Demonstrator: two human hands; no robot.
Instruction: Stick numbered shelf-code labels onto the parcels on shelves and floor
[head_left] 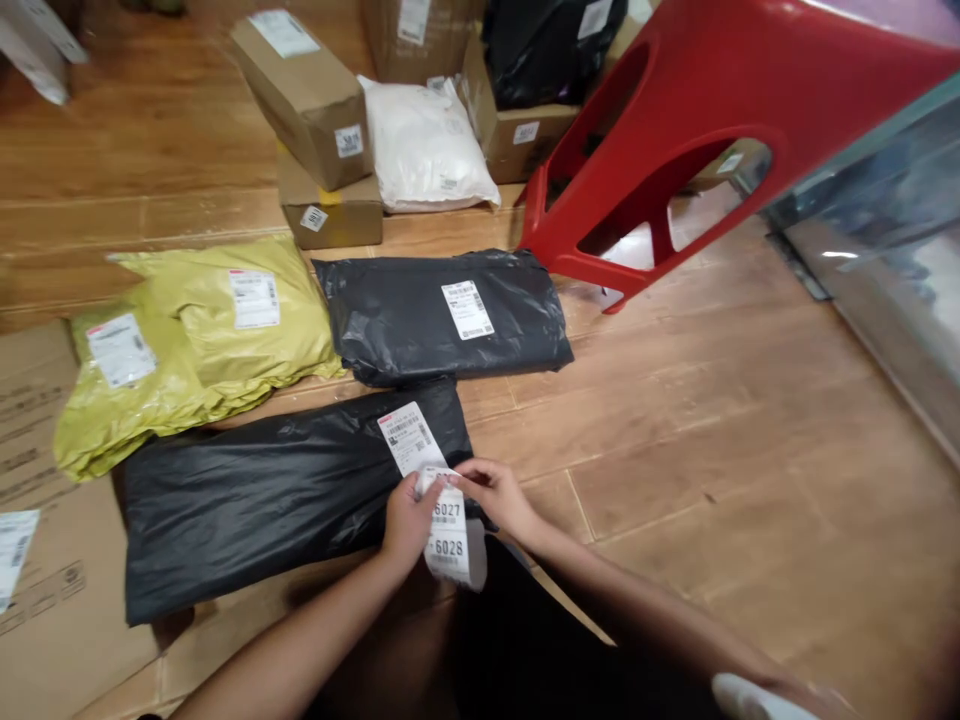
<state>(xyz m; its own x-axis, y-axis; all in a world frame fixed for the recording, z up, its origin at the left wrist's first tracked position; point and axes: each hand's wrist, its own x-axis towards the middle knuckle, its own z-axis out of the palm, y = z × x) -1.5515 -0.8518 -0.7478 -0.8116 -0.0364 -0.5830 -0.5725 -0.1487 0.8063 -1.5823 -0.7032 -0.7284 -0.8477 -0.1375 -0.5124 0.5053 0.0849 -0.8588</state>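
A roll of numbered barcode labels (448,535) hangs from my hands, with 6027 and 6028 readable on its strip. My left hand (409,515) is closed on its left edge, thumb on top. At the strip's upper end my right hand (499,495) pinches with thumb and forefinger; whether a single label has come loose there I cannot tell. Just beneath lies a long black plastic parcel (262,500) with a white shipping label (411,438) near its right end. Beyond it is a second black parcel (405,320), also labelled, lying flat on the floor.
Yellow plastic parcels (255,345) lie at the left, near a large cardboard box (45,640). Stacked cartons (304,100) and a white bag parcel (427,145) stand at the back. A red plastic stool (720,90) is on the wooden floor (712,450), near a glass case (892,220).
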